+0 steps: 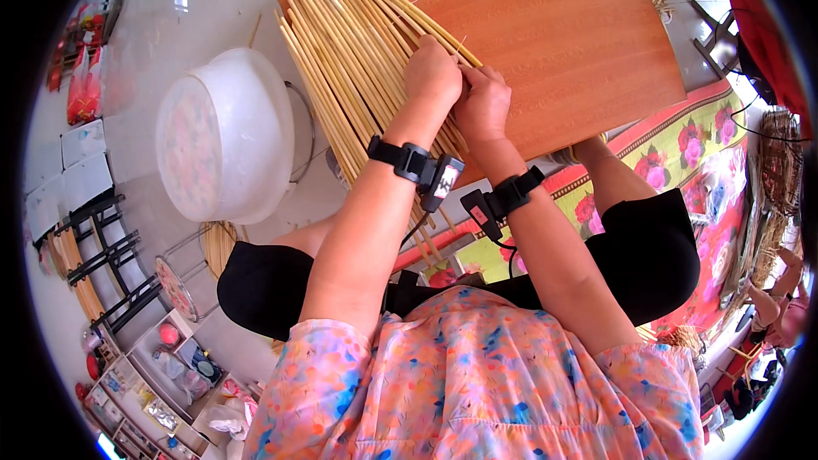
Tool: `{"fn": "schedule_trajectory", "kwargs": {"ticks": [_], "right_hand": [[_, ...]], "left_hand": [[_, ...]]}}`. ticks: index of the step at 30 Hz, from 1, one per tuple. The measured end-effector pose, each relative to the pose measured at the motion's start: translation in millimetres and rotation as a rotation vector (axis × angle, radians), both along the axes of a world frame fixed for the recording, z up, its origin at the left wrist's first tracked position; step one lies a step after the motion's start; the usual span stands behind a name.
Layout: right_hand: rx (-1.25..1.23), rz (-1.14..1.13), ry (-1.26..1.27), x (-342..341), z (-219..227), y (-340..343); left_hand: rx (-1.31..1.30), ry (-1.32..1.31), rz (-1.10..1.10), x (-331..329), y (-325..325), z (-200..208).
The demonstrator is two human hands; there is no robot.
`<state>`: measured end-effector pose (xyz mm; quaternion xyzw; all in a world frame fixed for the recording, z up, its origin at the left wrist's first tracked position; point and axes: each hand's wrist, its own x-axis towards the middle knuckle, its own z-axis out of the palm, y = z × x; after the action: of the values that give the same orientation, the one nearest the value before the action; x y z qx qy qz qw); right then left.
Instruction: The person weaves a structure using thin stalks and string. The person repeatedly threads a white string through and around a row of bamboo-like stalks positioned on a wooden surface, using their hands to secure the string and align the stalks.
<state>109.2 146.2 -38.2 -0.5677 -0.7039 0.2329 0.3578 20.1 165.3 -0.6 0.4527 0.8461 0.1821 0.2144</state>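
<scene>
A row of pale yellow straw-like sticks (345, 51) lies side by side, slanting over the left part of the orange-brown wooden table (545, 25) and past its near edge. My left hand (432, 75) is closed at the row's right side, resting on or just over the sticks. Pressed close beside it, my right hand (484, 104) is closed too, with its fingertips meeting the left hand's. Whatever they pinch is hidden between the fingers. A thin thread end shows by the outermost sticks, just beyond my hands. Black straps with small devices circle both wrists.
To the left stands a round stool under a translucent white cover (256, 128). A floral cloth (652, 158) spreads below the table's right side. Bundled sticks (220, 247) stand near my left knee. Another person's limb (767, 302) shows at far right.
</scene>
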Motion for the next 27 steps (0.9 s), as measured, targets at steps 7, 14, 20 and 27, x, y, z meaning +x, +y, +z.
{"fn": "schedule_trajectory", "kwargs": {"ticks": [7,14,20,27], "right_hand": [[0.045,-0.040,-0.025,-6,-4,-2],[0.043,-0.028,0.018,-3,-10,-3],[0.057,-0.034,-0.022,-3,-9,-2],[0.041,-0.011,-0.079,-3,-4,-3]], "left_hand": [[0.100,0.213,-0.478,-28,2,2],[0.194,0.202,-0.583,-33,14,-4],[0.389,0.139,-0.461,-27,5,-26],[0.446,-0.233,-0.068,-35,19,-34]]}}
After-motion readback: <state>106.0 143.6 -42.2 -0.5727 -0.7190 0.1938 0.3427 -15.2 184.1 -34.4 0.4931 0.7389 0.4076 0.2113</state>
